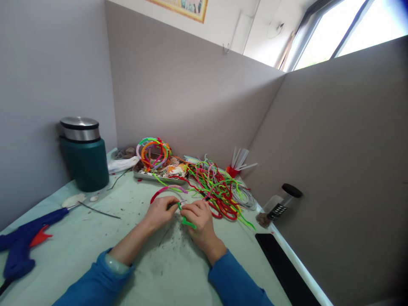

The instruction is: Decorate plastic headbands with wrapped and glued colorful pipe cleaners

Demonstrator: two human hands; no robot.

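A bright green pipe cleaner [188,222] is between my two hands, in the middle of the table. My left hand [162,213] pinches its upper end with thumb and forefinger. Closed around the lower part is my right hand [200,219], and a folded green end sticks out below its fingers. A thin pale tip shows just above the fingers; what it belongs to I cannot tell. Behind my left hand curves a pink and red pipe cleaner [165,188]. A tangled pile of red, green, pink and yellow pipe cleaners [219,187] lies beyond my right hand.
At the left are a blue glue gun [38,225] and a teal flask [84,163]. A metal tray [159,176] holds shells and a ball of coloured rings [154,153]. White sticks stand in a red cup [232,171]. Right: a clear jar [280,204] and black slab [283,267].
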